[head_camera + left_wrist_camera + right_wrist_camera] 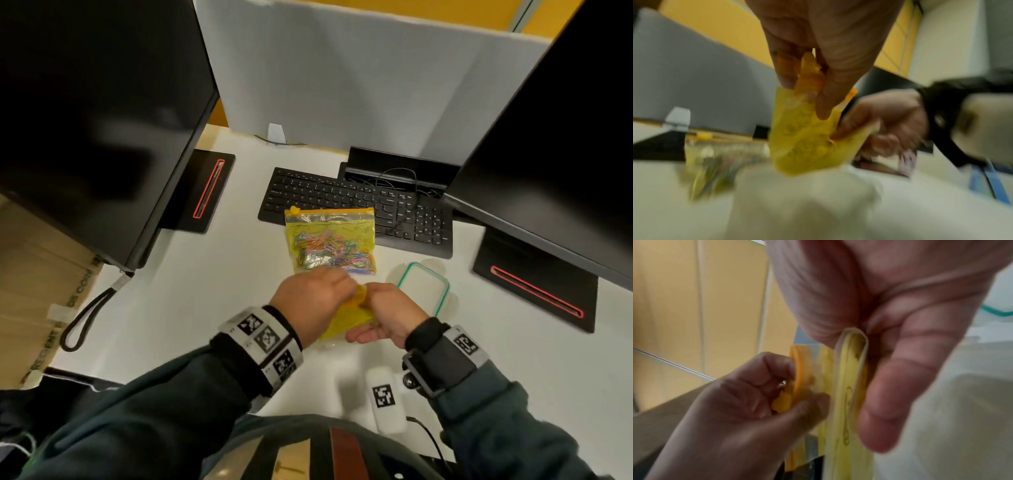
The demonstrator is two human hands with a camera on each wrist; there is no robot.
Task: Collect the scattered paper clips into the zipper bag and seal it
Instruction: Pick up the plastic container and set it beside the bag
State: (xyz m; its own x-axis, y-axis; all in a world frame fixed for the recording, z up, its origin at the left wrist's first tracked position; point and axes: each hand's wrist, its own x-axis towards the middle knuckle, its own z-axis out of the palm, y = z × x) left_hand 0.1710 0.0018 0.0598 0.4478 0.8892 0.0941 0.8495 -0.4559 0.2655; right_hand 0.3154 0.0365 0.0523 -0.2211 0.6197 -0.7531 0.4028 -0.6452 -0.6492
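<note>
Both hands hold a yellow zipper bag (354, 318) just above the white desk (205, 308). My left hand (344, 286) pinches the orange slider (784, 400) at the bag's top edge. My right hand (370, 301) grips the bag's folded edge (851, 363) between thumb and fingers. The held bag looks flat; its contents are not visible. A second yellow zipper bag (330, 245) full of coloured paper clips lies flat in front of the keyboard, its zipper strip at the far side. No loose clips show on the desk.
A black keyboard (359, 205) lies behind the full bag. A clear lid with a green seal (424, 287) sits to the right of my hands. A white tagged device (385, 399) lies near the front edge. Monitors (96, 120) flank both sides.
</note>
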